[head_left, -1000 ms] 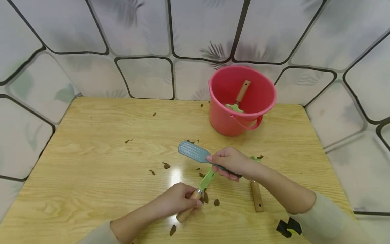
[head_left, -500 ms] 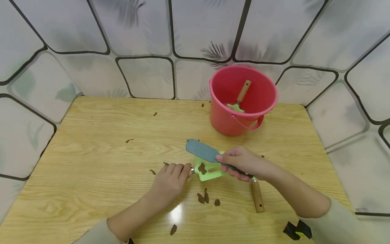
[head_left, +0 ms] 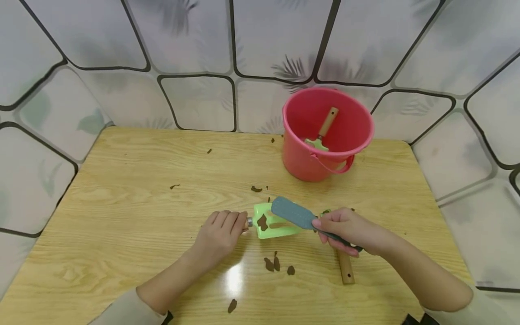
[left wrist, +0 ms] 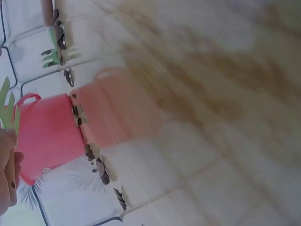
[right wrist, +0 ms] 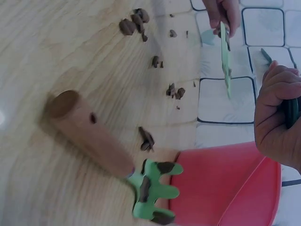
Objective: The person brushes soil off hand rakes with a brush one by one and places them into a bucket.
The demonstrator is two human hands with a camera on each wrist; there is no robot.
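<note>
In the head view my left hand grips the wooden handle of a green garden fork, its prongs pointing right. A brown patch shows on the fork near its neck. My right hand holds the dark handle of a flat blue-grey paddle-headed tool. That paddle overlaps the fork in this view; whether they touch I cannot tell. On the table below my right hand lies a hand rake, green-pronged and wooden-handled, with brown patches. The left wrist view shows the fork's prongs upright.
A pink bucket stands at the back right of the wooden table, holding another green tool with a wooden handle. Brown bits are scattered over the tabletop. A patterned curtain-like backdrop rises behind the table.
My left hand has turned the fork from a slant to nearly level and bared its brown patch. My right hand has moved right with the paddle-headed tool, whose dotted face has turned out of sight.
</note>
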